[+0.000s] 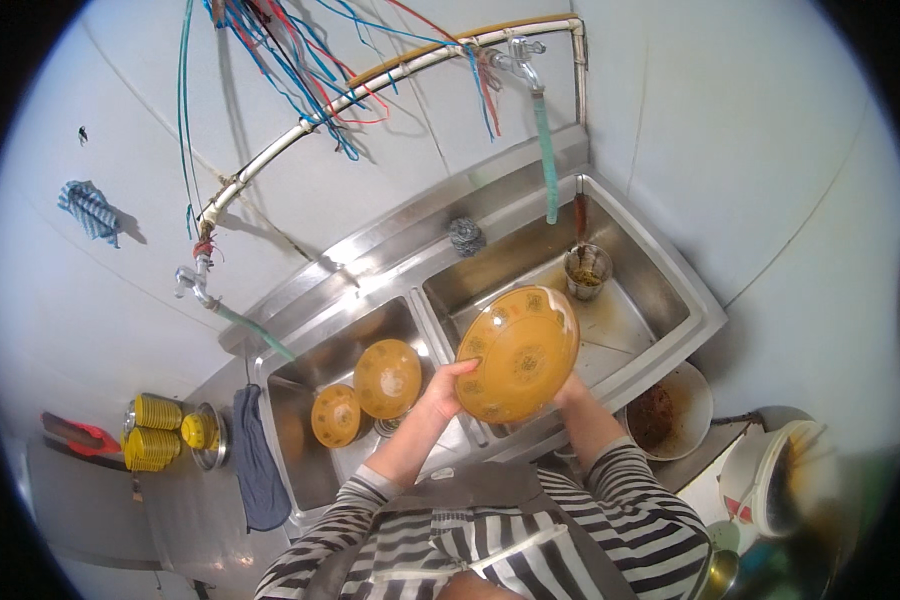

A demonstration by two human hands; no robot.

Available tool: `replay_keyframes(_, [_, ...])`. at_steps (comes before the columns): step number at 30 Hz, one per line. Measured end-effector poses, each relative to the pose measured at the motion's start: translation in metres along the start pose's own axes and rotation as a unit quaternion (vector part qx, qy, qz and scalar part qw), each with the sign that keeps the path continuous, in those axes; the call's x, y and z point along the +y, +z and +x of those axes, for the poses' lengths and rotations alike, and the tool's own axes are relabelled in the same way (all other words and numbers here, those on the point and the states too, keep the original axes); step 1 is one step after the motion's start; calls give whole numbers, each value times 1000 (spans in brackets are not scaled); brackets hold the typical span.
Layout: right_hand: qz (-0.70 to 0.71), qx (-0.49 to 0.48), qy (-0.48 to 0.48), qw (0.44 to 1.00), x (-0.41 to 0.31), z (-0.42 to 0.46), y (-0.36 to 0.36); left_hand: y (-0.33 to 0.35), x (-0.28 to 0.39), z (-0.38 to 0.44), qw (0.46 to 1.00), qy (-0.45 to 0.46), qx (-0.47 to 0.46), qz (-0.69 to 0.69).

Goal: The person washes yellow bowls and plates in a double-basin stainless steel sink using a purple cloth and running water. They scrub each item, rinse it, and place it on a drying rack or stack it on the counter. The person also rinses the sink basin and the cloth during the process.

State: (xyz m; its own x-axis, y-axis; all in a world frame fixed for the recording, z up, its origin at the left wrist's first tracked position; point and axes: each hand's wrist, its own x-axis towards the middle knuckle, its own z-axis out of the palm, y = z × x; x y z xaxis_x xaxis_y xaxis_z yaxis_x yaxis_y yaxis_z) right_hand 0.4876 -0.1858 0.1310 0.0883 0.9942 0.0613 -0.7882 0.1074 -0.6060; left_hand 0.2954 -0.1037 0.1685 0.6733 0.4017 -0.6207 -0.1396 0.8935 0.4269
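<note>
A large yellow-brown plate [519,390] with dark printed motifs is held tilted over the front of the right sink basin [667,330]. My left hand [450,388] grips its left rim, with the thumb on the upper face. My right hand [568,391] is at the lower right rim, its fingers mostly hidden behind the plate. In the left sink basin [307,480] sit a larger yellow-brown bowl [388,379] and a smaller one [337,415]. A round metal drain [387,427] shows partly beside them.
A clear cup [587,272] with brownish residue stands in the right basin. A metal scourer [466,236] rests on the back ledge. Green hoses hang from the right tap [525,60] and left tap [193,279]. A grey cloth [256,465] drapes over the left edge; yellow dishes [154,442] are stacked beyond.
</note>
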Motion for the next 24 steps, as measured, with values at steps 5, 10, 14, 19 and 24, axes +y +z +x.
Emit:
replay_keyframes(5, [-188, 22, -157, 969, 65, -23, 9, -6, -7, 17, 998, 49, -23, 13])
replay_keyframes(10, [182, 174, -7, 968, 91, -22, -16, -9, -4, 20, 949, 237, 130, 165])
replay_keyframes(14, [85, 250, 55, 963, 48, -25, -36, -67, 9, 25, 924, 322, 147, 142])
replay_keyframes(19, [-12, 277, 154, 948, -15, -25, -53, -120, 13, -10, 925, 329, 187, 45])
replay_keyframes(24, [-388, 249, 181, 869, -23, -11, -85, -184, 9, -43, 916, 336, 212, -61])
